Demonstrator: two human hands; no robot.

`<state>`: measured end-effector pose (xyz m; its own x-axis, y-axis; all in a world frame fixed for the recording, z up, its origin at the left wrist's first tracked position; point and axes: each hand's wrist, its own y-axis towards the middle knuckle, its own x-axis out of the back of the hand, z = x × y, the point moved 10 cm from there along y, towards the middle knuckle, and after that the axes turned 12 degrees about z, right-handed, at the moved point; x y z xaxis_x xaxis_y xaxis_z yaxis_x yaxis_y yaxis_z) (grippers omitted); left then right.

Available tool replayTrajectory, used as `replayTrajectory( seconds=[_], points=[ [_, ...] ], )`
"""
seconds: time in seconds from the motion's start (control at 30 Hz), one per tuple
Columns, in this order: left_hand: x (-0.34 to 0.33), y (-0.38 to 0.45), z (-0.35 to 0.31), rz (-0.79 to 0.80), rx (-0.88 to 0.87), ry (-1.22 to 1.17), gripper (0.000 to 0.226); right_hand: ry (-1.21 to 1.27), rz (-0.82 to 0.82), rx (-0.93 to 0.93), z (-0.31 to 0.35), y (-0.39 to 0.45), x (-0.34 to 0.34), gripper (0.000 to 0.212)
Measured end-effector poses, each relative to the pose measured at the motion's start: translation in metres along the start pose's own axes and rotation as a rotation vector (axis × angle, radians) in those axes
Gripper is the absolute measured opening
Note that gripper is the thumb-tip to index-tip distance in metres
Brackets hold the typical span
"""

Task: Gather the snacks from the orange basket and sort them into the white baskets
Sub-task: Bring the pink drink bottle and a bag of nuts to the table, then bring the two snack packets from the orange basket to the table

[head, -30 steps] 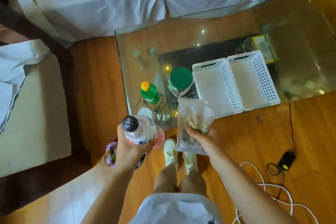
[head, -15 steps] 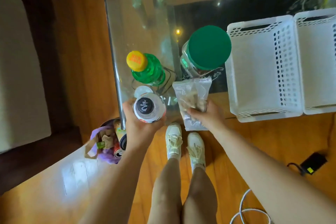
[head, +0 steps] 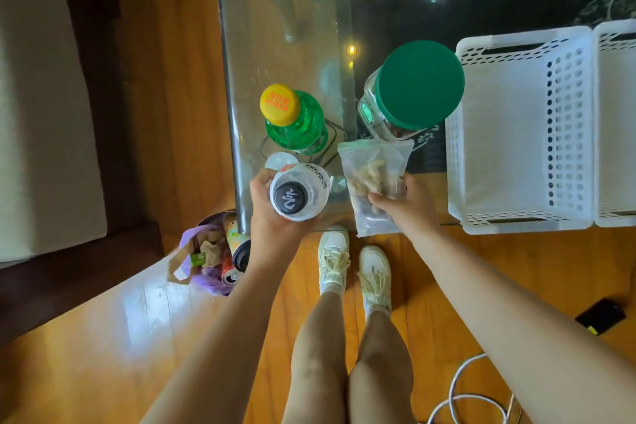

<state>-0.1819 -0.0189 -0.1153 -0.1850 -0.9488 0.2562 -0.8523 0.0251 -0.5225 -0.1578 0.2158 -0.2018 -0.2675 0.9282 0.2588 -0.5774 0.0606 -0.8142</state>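
My left hand (head: 272, 220) grips a clear drink bottle with a black cap (head: 298, 192) upright over the near corner of the glass table. My right hand (head: 407, 206) pinches a clear zip bag of pale snacks (head: 373, 175) at the table's front edge. Two white baskets stand side by side on the right, the nearer one (head: 516, 213) and a second (head: 616, 217) cut off by the frame edge; nothing shows inside them. On the floor by my left arm sits a basket of cans and packets (head: 220, 251), partly hidden; its colour does not show.
A green bottle with a yellow cap (head: 292, 117) and a jar with a green lid (head: 413, 89) stand on the glass table (head: 275, 10) just beyond my hands. A small white lid (head: 280, 160) lies by the bottle. My feet are below; a cable (head: 454, 399) and black adapter (head: 600, 315) lie right.
My view has dropped closer to the table. Both hands moved forward, carrying the bottle and the snack bag from in front of the table to over its near edge.
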Motion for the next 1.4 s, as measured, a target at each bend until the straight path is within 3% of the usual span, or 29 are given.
replayTrajectory(
  seconds=[0.17,0.3,0.47,0.6,0.7,0.93,1.1,1.23,1.4],
  points=[
    [-0.001,-0.009,0.0,0.118,0.1,-0.034,0.074,0.092,0.099,-0.007,0.005,-0.027,0.007,0.068],
    [0.001,-0.054,0.021,0.081,0.402,-0.214,0.086,0.127,0.115,-0.029,0.015,-0.072,0.023,0.063],
    [-0.002,-0.124,0.024,0.01,0.643,-0.43,0.052,0.065,0.231,-0.054,0.023,-0.134,0.036,0.046],
    [-0.006,-0.183,0.009,-0.02,0.644,-0.535,0.034,0.018,0.263,-0.053,0.029,-0.182,0.047,0.023],
    [-0.003,-0.231,-0.005,-0.104,0.594,-0.664,0.019,-0.072,0.287,-0.048,0.034,-0.212,0.05,0.017],
    [0.02,-0.363,0.017,-0.435,0.513,-0.92,0.016,-0.487,0.44,0.014,0.045,-0.263,0.002,0.012],
    [0.01,-0.488,0.083,-0.821,0.539,-1.246,0.018,-0.8,0.596,0.088,0.063,-0.293,-0.087,0.009],
    [-0.036,-0.592,0.134,-1.136,0.641,-1.551,0.021,-1.082,0.74,0.168,0.066,-0.336,-0.185,0.009],
    [-0.118,-0.682,0.179,-1.464,0.628,-1.918,0.025,-1.403,0.823,0.222,0.029,-0.398,-0.307,0.013]
  ],
)
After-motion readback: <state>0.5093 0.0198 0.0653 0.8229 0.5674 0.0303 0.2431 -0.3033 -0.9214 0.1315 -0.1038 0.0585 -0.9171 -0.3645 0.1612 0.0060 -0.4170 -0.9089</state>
